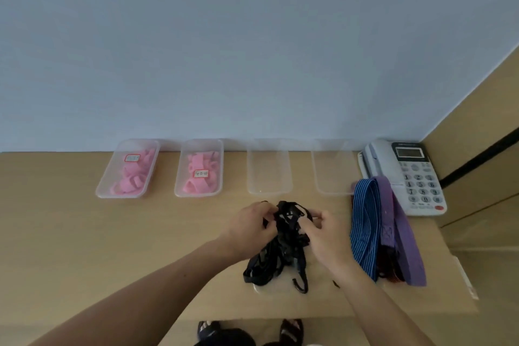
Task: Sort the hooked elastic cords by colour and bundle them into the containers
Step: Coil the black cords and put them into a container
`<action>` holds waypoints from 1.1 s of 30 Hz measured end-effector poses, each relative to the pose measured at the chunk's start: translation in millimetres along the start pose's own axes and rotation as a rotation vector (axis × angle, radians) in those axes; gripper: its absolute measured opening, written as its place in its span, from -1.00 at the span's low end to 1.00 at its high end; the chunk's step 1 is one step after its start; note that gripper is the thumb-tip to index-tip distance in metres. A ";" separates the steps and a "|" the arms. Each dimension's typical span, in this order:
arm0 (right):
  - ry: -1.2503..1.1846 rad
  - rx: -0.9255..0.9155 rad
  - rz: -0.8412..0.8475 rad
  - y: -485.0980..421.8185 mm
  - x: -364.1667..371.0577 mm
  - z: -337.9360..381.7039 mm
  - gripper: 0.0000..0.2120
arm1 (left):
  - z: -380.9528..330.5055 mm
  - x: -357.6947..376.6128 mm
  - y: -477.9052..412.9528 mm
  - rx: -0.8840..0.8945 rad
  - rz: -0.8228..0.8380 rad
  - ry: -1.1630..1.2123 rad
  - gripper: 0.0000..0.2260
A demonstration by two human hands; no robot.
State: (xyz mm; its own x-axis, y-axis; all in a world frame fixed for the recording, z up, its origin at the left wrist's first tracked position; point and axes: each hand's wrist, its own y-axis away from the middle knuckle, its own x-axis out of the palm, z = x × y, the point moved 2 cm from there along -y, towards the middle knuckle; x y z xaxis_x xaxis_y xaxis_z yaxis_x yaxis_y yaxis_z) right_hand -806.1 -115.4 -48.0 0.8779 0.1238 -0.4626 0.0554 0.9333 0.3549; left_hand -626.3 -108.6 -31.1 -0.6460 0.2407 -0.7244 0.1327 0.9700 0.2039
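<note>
Wooden desk [112,233], black cords [280,255] bunched between both hands' grip

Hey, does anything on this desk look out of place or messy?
Yes: the heap of blue-striped and purple elastic cords lies partly over the white push-button telephone at the desk's right end. The black elastic cords between the left hand and right hand are tangled.

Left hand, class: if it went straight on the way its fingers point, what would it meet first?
The left hand grips the black cords; past them, probably the right hand, though depth is unclear.
</note>
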 end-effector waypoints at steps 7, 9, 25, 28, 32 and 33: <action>-0.446 -0.181 -0.003 20.7 -40.6 50.5 -0.86 | -26.9 0.5 9.8 -0.090 -0.210 0.250 -0.68; -0.572 -0.174 0.031 25.8 -46.7 58.5 -0.90 | -34.8 -1.8 13.0 -0.091 -0.195 0.337 -0.64; -0.704 -0.196 0.010 28.1 -61.3 94.9 -0.90 | -69.0 -38.4 30.4 -0.108 0.123 0.951 -0.84; -0.654 -0.256 0.111 33.5 -55.6 98.7 -0.63 | -82.5 -59.4 34.1 -0.080 0.091 0.940 -0.91; -0.748 -0.349 0.329 40.7 -52.7 116.3 -0.36 | -94.1 -77.4 34.7 -0.007 0.040 0.874 -0.85; -0.735 -0.363 0.340 44.0 -52.8 121.7 -0.47 | -93.9 -80.6 33.8 0.002 0.012 0.848 -0.81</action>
State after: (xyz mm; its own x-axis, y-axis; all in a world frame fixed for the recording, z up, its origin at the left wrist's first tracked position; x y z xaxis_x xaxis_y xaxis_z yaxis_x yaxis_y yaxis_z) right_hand -792.2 -122.0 90.9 0.9098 0.2825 0.3041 -0.3085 0.9504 0.0402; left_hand -640.3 -98.6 96.0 -0.9895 0.1434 0.0166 0.1438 0.9678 0.2064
